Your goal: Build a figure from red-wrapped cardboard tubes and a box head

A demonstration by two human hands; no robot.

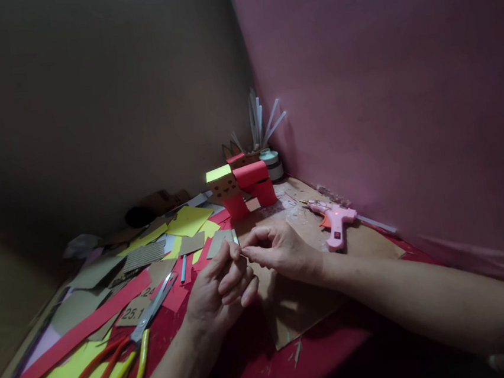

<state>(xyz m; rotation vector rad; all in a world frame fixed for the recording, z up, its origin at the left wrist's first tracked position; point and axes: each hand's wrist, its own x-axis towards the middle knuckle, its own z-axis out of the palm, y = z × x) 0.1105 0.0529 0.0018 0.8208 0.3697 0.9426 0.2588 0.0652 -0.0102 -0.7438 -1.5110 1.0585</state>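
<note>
My left hand (225, 283) and my right hand (282, 251) meet at the fingertips over the work surface. Both are pinched closed around the same spot, and whatever lies between the fingertips is too small or hidden to name. Just beyond them stands a paper animal figure (251, 177), with a red body and legs and a brown boxy head topped in yellow-green. Dark spots mark its head. To the right of my right hand lies a pink glue gun (338, 222) with an orange trigger and a glue stick in its back.
Two pairs of scissors (143, 330) lie at the left among cardboard scraps (145, 256), yellow paper (190, 218) and a red strip (87, 332). A brown sheet (299, 309) lies under my hands. Glue sticks (267, 122) and a lidded jar (271, 163) stand in the corner by the pink wall.
</note>
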